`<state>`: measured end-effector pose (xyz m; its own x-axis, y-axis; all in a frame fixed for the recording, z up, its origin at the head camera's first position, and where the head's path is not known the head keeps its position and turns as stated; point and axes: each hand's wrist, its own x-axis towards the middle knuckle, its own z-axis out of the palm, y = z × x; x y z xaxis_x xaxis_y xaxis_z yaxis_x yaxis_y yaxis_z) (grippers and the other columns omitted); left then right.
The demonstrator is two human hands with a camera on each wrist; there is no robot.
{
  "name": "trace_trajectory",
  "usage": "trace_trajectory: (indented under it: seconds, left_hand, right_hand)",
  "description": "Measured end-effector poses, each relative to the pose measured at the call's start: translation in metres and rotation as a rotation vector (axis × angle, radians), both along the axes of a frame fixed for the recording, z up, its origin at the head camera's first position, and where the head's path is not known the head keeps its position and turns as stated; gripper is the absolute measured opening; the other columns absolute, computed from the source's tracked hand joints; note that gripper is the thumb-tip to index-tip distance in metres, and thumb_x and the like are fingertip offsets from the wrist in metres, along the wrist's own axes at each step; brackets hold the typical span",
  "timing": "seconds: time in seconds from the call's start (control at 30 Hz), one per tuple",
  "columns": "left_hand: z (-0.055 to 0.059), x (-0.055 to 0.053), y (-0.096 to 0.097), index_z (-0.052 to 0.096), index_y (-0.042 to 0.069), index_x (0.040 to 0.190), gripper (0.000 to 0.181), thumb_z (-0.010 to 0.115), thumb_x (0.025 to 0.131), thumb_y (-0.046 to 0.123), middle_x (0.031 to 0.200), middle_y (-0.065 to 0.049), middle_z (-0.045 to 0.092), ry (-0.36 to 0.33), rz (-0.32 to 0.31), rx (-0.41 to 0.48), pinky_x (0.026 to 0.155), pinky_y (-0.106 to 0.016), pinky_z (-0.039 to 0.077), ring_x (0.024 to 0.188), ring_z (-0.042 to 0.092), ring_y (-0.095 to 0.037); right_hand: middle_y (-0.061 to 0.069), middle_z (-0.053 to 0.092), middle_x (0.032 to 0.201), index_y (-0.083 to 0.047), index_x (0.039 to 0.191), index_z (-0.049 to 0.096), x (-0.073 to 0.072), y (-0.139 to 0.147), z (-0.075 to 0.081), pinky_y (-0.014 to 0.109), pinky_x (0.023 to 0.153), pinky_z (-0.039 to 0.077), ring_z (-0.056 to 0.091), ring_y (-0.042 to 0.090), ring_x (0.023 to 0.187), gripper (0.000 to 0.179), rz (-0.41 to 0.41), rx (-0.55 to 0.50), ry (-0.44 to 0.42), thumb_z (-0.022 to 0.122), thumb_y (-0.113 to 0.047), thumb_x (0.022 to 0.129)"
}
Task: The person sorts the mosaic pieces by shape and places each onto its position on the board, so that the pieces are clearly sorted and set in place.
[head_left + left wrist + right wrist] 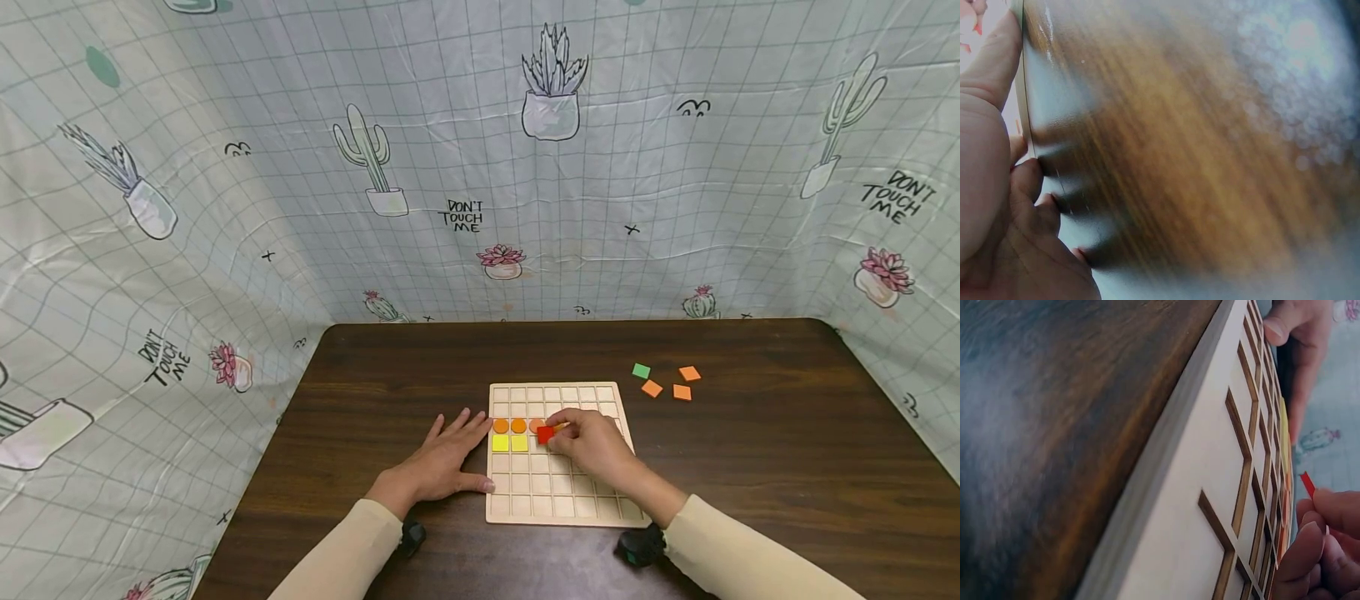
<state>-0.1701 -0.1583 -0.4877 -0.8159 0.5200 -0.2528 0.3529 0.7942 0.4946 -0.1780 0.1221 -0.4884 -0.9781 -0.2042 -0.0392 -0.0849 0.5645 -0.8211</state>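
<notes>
A pale wooden grid board [531, 506] lies on the brown table. My right hand [596, 446] pinches a red square tile [545, 435] between thumb and fingertips, over the board's middle; the tile shows edge-on above the grid in the right wrist view. My left hand [441, 467] rests with spread fingers at the board's left edge, thumb touching its lower left side. In one row sit orange round pieces [518, 426], partly covered by the right hand. Directly below them are two yellow square tiles [510, 443] in the leftmost cells.
Beyond the board at the right lie a green tile [641, 371] and three loose orange tiles [682, 392]. A patterned curtain [555, 233] with cactus drawings hangs behind the table [757, 467] and along both sides.
</notes>
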Motion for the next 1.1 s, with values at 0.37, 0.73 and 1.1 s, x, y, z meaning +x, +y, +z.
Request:
trace_trajectory:
  seconds: [0.37, 0.73, 1.1]
  left_hand:
    - [-0.002, -0.001, 0.0, 0.024, 0.017, 0.17, 0.099, 0.072, 0.094, 0.058, 0.177, -0.002, 0.017, 0.006, -0.001, -0.004, 0.132, -0.059, -0.003, 0.166, 0.005, -0.027]
    - [-0.003, -0.001, -0.001, 0.024, 0.017, 0.17, 0.098, 0.071, 0.095, 0.058, 0.177, -0.002, 0.017, 0.006, -0.001, -0.005, 0.132, -0.059, -0.003, 0.166, 0.005, -0.027]
    - [-0.002, -0.001, -0.001, 0.024, 0.017, 0.17, 0.098, 0.071, 0.095, 0.058, 0.177, -0.003, 0.017, 0.009, -0.003, -0.001, 0.132, -0.06, -0.002, 0.166, 0.006, -0.028]
  right_hand:
    - [-0.006, 0.066, 0.075, -0.011, 0.105, 0.079, 0.002, -0.006, -0.005, 0.024, 0.062, 0.042, 0.052, 0.011, 0.064, 0.015, 0.037, 0.044, 0.032, 0.08, -0.004, 0.091]
    - [-0.008, 0.065, 0.075, -0.012, 0.102, 0.08, 0.002, -0.01, -0.007, 0.026, 0.065, 0.044, 0.053, 0.01, 0.067, 0.014, 0.033, 0.105, 0.08, 0.083, -0.007, 0.089]
    - [-0.007, 0.063, 0.076, -0.012, 0.104, 0.081, 0.003, -0.012, -0.006, 0.027, 0.067, 0.044, 0.053, 0.01, 0.068, 0.016, 0.025, 0.123, 0.066, 0.083, -0.006, 0.089]
